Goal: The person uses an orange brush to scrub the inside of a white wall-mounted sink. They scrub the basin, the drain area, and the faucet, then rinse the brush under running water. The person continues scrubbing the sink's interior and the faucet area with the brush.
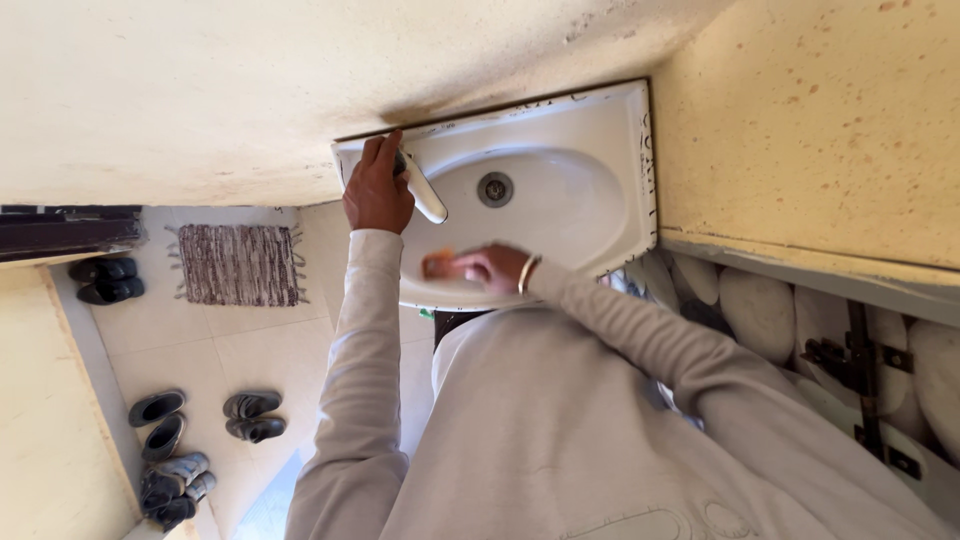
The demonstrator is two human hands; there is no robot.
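A white wall-mounted washbasin (590,215) sits against a cream wall, with a metal drain (495,188) in its bowl. My left hand (377,192) is at the basin's left back corner, its fingers wrapped on the white tap (424,195). My right hand (497,267) is on the near rim of the basin and is closed on an orange scrubbing pad (437,265), which looks motion-blurred. Both arms are in pale grey sleeves, and a bangle shows at my right wrist.
A striped woven mat (238,264) lies on the tiled floor to the left. Several dark shoes (253,415) stand along the floor and by the left wall (108,280). To the right are rounded pale stones (758,312) and a dark metal latch (850,365).
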